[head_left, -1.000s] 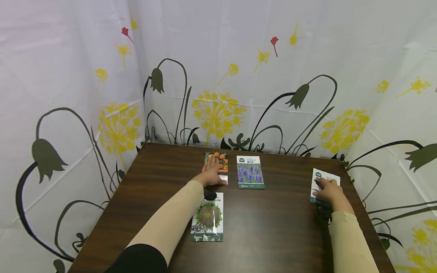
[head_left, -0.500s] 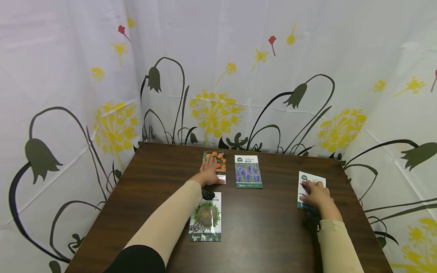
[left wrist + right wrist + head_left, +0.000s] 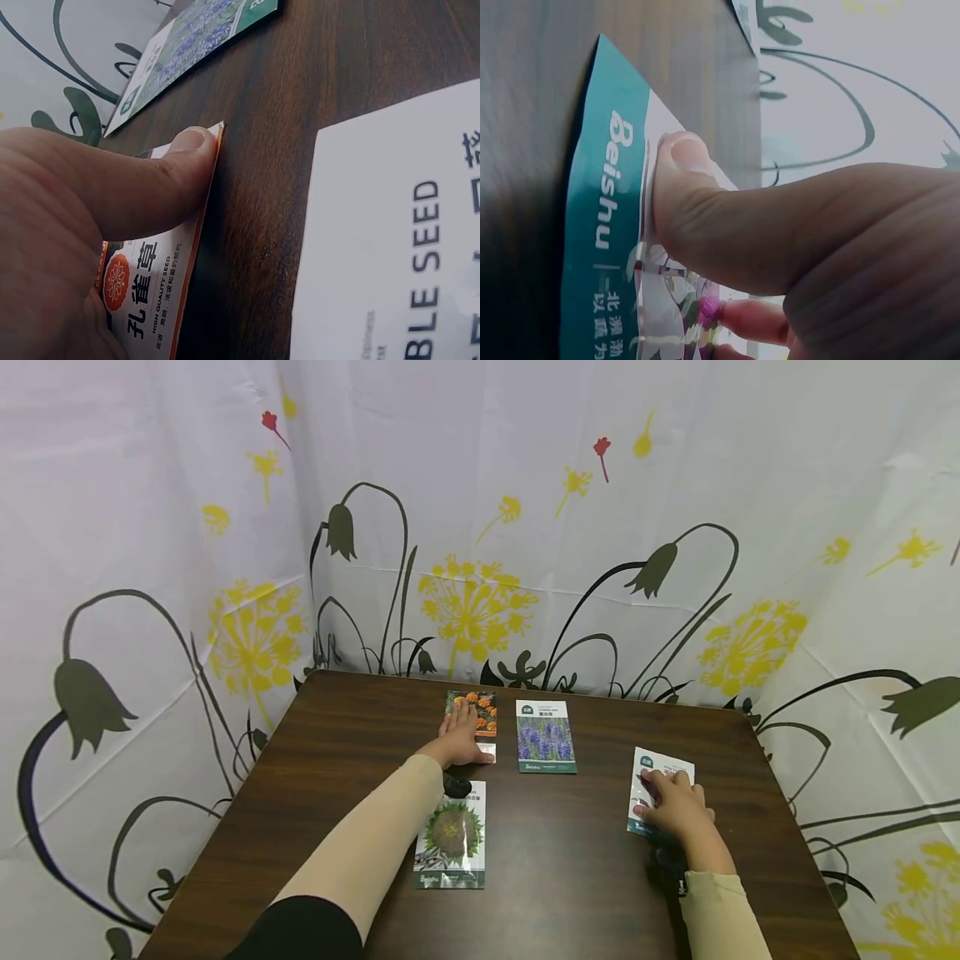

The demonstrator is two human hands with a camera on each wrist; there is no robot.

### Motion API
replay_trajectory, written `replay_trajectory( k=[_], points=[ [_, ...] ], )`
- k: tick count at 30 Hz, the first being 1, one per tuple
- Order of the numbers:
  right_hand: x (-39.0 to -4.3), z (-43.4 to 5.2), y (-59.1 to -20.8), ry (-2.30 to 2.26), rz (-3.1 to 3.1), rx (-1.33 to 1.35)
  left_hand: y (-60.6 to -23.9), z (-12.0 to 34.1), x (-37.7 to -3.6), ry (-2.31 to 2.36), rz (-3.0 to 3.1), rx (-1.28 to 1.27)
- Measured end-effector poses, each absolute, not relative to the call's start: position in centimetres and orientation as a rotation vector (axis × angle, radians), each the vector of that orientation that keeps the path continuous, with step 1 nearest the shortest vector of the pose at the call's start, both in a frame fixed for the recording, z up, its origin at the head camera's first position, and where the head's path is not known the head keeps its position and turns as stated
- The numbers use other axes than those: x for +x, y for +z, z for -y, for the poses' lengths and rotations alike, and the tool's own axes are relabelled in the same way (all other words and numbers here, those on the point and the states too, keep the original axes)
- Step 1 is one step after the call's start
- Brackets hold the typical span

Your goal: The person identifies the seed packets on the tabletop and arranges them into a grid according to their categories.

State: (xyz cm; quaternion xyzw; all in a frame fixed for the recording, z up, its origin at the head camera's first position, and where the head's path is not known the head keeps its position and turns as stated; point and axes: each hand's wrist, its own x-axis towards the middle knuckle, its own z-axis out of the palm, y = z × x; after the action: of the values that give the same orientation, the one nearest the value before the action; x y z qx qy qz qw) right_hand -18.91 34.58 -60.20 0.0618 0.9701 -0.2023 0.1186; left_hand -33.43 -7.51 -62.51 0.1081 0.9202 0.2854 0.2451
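Observation:
In the head view my left hand (image 3: pixel 459 737) lies over the marigold seed packet (image 3: pixel 485 714), fingers extended and thumb out to the side. The left wrist view has that thumb resting across the end of the packet with black lettering (image 3: pixel 142 300). My right hand (image 3: pixel 678 806) grips a white and teal seed packet (image 3: pixel 641 781), thumb and bent fingertips on its printed face. In the right wrist view the packet (image 3: pixel 607 195) creases between thumb and fingers, beside a pink print; the hand covers much of its face.
A purple-flower seed packet (image 3: pixel 546 739) lies between the hands, towards the back. A sunflower seed packet (image 3: pixel 452 843) lies nearer the front, partly under the left forearm. The brown wooden table (image 3: pixel 570 877) meets a flower-printed curtain (image 3: pixel 480 468) at its back edge.
My right hand has moved left and slightly nearer the front, bringing the white and teal seed packet with it from near the right table edge. The left hand stays on the marigold packet.

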Motion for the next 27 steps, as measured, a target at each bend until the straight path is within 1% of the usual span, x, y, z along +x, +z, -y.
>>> replay_trajectory(
  k=[8, 13, 21, 27],
  points=[
    [-17.4, -32.2, -60.2, -0.575, -2.889, 0.138, -62.4, 7.2, -33.4, 0.781, -2.539, 0.325],
    [-16.2, -30.3, -61.1, -0.546, -2.932, 0.074, -62.3, 7.4, -33.0, 0.829, -2.515, 0.335],
    [-14.6, -26.3, -61.9, -0.466, -2.994, -0.055, -62.6, 7.5, -33.1, 0.774, -2.505, 0.311],
    [-13.2, -22.5, -61.7, -0.462, -3.025, -0.153, -62.5, 7.9, -33.1, 0.785, -2.555, 0.372]
  ],
)
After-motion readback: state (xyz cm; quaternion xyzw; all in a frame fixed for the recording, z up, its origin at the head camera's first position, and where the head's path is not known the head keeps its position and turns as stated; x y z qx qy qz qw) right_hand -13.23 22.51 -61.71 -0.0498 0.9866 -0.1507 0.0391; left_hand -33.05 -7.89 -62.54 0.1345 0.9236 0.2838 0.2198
